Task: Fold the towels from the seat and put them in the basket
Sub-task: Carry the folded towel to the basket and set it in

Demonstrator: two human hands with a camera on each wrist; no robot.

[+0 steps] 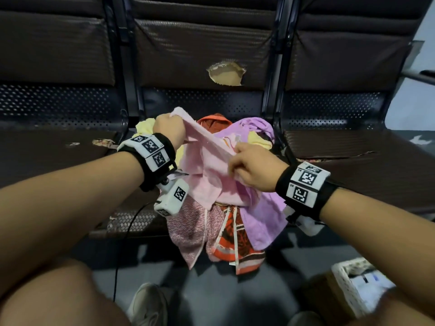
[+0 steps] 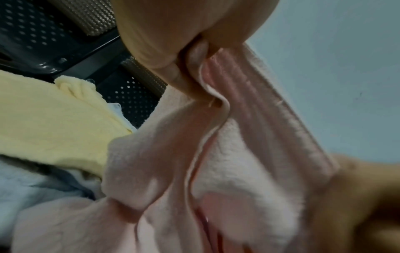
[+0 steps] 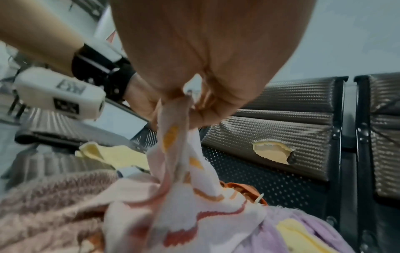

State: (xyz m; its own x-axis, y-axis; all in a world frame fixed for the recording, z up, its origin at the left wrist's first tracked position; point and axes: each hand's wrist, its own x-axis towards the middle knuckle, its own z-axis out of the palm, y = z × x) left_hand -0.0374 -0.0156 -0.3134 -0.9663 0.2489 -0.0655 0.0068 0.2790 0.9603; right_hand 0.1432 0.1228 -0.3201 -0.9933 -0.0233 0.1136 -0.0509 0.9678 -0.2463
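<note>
A light pink towel (image 1: 207, 161) is stretched above a heap of towels on the middle seat (image 1: 131, 220). My left hand (image 1: 168, 128) grips its far corner, raised over the pile. My right hand (image 1: 247, 168) pinches the towel's near edge. In the left wrist view the fingers (image 2: 173, 71) curl round the pink towel (image 2: 227, 154). In the right wrist view my right hand (image 3: 194, 95) pinches a pink towel (image 3: 179, 154) with orange marks. Under it lie a lilac towel (image 1: 263, 220), a yellow towel (image 1: 144, 127), an orange patterned towel (image 1: 235, 243) and a speckled pink towel (image 1: 188, 231).
A white woven basket (image 1: 346, 285) stands on the floor at the lower right, beside my right knee. The middle seat back has a torn hole (image 1: 226, 74). Dark seats (image 1: 47, 156) flank the middle one. A black cable (image 1: 122, 243) hangs from my left wrist. My shoe (image 1: 148, 304) is below.
</note>
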